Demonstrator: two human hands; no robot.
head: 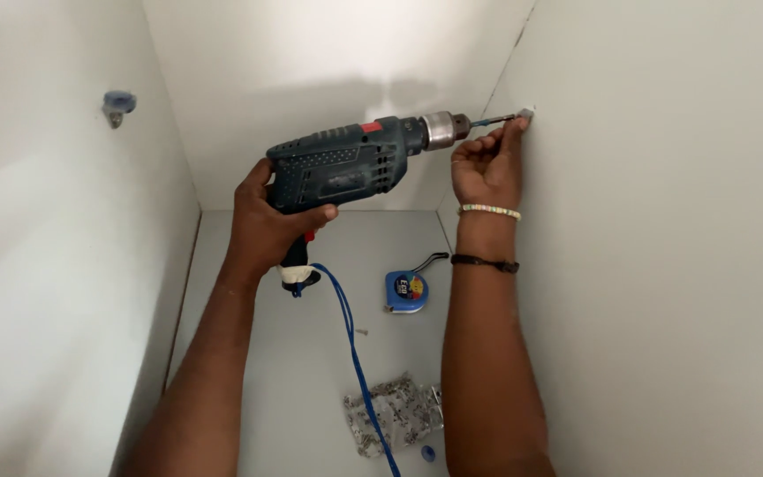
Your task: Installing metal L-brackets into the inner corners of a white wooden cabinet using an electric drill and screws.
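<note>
My left hand [267, 225] has its fingers clamped on the drill [346, 163]; right-hand [486, 168] fingers pinch the small fitting [525, 113] against the right cabinet wall [664, 265]. The opposite fitting [118, 103] looks mounted; this one seems unfinished.

The cabinet floor [311, 265] is a pale grey-white panel, closed in by white walls at left, right and back. On it lies a blue tape measure [406, 291] with a black wrist strap, near the right wall. A small screw [362, 332] lies alone just before it. Closer to the front sits a clear bag of hardware [392, 413], with a small blue cap [428, 454] beside it. A blue cord [357, 367] trails over the bag
</note>
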